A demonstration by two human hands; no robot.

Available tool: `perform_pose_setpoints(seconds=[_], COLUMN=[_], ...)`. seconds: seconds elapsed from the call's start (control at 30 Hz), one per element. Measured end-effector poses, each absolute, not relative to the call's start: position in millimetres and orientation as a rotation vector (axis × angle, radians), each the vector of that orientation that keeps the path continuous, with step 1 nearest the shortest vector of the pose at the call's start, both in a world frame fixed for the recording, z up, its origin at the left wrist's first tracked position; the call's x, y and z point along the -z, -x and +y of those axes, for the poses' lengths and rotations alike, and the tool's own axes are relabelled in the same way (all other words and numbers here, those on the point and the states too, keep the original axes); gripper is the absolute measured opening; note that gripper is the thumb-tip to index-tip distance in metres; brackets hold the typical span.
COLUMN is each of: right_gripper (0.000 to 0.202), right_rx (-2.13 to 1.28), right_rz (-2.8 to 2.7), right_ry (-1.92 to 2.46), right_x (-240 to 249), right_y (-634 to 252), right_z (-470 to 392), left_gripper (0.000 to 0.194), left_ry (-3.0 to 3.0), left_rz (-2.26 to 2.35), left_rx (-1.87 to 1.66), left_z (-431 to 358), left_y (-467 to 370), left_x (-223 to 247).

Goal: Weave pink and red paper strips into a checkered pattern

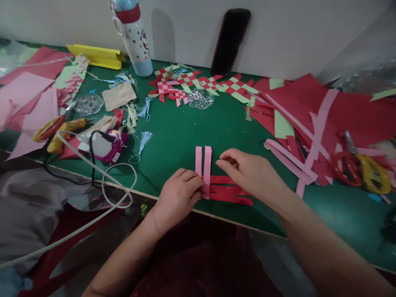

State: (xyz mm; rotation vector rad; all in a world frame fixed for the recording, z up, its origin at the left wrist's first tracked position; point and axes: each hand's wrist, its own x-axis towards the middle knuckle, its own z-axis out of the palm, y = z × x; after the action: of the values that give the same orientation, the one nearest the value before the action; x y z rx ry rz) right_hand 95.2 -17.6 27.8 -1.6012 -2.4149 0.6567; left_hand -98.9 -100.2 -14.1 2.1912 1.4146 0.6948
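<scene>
Two pink paper strips (208, 165) stand side by side, crossing several red paper strips (230, 194) that run to the right near the table's front edge. My left hand (181, 192) is closed at the left end of this crossing, fingertips pressing the paper and hiding part of it. Over the red strips hovers my right hand (247, 167), just right of the pink ones. Its fingers are curled, with thumb and forefinger slightly apart and nothing visible between them.
Behind lie woven red-and-green paper pieces (236, 87) and a dish of beads (201, 99). A bottle (136, 45) and phone (230, 41) stand at the wall. Left are glue guns (66, 134), a purple power adapter (113, 146) and cables; right, scissors (373, 173) among paper scraps.
</scene>
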Motion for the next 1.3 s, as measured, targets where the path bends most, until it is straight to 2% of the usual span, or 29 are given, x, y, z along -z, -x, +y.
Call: perform_pose_setpoints(seconds=[0.2, 0.47, 0.8, 0.97, 1.0, 1.1, 1.13, 1.3], right_gripper=[0.048, 0.019, 0.013, 0.011, 0.015, 0.051, 0.058, 0.057], right_rx=[-0.413, -0.699, -0.773, -0.903, -0.936, -1.028, -1.052, -0.928], right_rz=[-2.613, -2.446, -2.230, -1.953, -1.881, -1.684, -1.650, -1.722], right_ry=[1.922, 1.918, 1.542, 1.513, 1.510, 1.472, 1.456, 1.383], right_x=[-12, -10, -5, -4, -4, -3, -3, 6], right_y=[-69, -64, -76, -82, -83, -88, -90, -104], right_z=[-17, -19, -40, -60, -64, -77, -82, -107], left_gripper=[0.015, 0.005, 0.006, 0.009, 0.011, 0.019, 0.022, 0.022], left_ry=[-2.248, -2.288, -2.266, -2.240, -2.230, -2.187, -2.171, -2.153], left_rz=[1.422, 1.364, 1.330, 1.307, 1.301, 1.308, 1.319, 1.388], left_rx=[-0.717, -0.749, -0.792, -0.798, -0.802, -0.806, -0.799, -0.745], left_z=[-102, -102, -101, -101, -101, -100, -100, -98], left_y=[100, 103, 106, 107, 107, 108, 108, 105], left_x=[16, 15, 17, 18, 18, 17, 16, 14])
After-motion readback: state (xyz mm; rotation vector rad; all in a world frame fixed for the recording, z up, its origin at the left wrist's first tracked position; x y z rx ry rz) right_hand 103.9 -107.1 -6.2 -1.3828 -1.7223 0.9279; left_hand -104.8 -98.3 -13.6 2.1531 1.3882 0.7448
